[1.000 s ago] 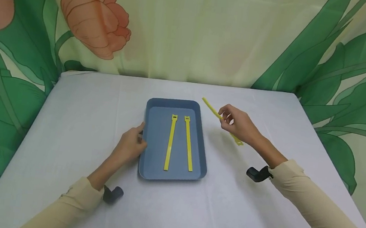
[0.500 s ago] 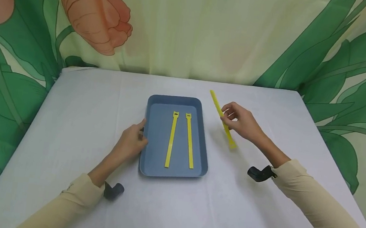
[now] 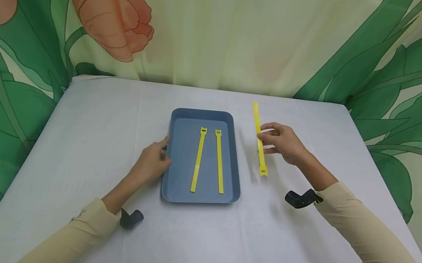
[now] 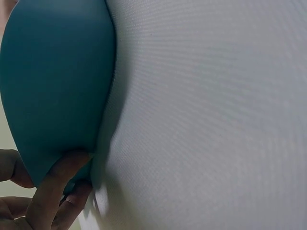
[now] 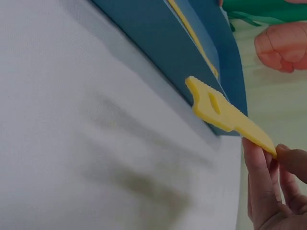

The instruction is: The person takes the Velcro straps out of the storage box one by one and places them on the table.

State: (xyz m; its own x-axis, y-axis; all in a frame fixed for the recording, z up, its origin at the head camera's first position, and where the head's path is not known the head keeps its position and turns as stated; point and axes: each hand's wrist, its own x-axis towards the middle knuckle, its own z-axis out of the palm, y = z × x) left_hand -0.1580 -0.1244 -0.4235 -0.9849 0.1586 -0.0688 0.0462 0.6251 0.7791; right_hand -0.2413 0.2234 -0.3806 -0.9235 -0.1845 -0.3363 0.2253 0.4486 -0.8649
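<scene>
My right hand [image 3: 285, 144] pinches a yellow cable-tie strap [image 3: 257, 121] by its middle, to the right of the tray. The strap stands nearly lengthwise, its slotted head [image 5: 204, 103] towards me and raised above the cloth. The left hand [image 3: 149, 161] holds the blue-grey tray [image 3: 182, 145] at its left edge, thumb at the rim and fingers against the outer wall [image 4: 57, 81]. Inside the tray lie two like straps, a left one [image 3: 198, 160] and a right one [image 3: 220, 163], side by side with heads at the far end.
A white cloth [image 3: 198, 243] covers the table under the tray. Behind the table's far edge hangs a curtain [image 3: 230, 34] printed with tulips and leaves. A dark camera mount sits at each wrist, left [image 3: 131, 219] and right [image 3: 301, 199].
The held strap has turned from a slant to nearly lengthwise, its broad face now showing, and has shifted slightly right. The right fingers have spread behind it. The left hand keeps its hold on the tray.
</scene>
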